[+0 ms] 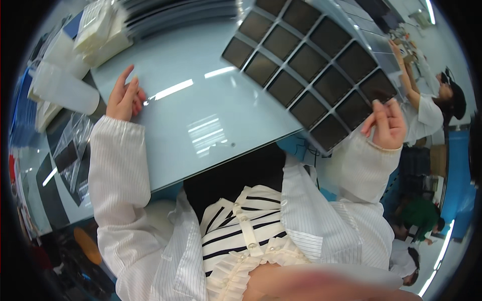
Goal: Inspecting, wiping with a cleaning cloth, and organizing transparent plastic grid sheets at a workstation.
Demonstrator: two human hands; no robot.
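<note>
Left hand (125, 97) loosely curled, empty, resting on pale blue table (216, 125), right hand (385, 124) pinching near corner of gridded dark tray (311, 70), co-worker (434, 103) far right, stacked white cups (63, 83) left.

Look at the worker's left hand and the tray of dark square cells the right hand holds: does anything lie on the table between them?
Nothing visible does. Between the left hand and the tray only bare glossy table shows.

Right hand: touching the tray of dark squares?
Touching. The head view shows the right hand with fingertips pinched on the near edge of the tray of dark squares.
</note>
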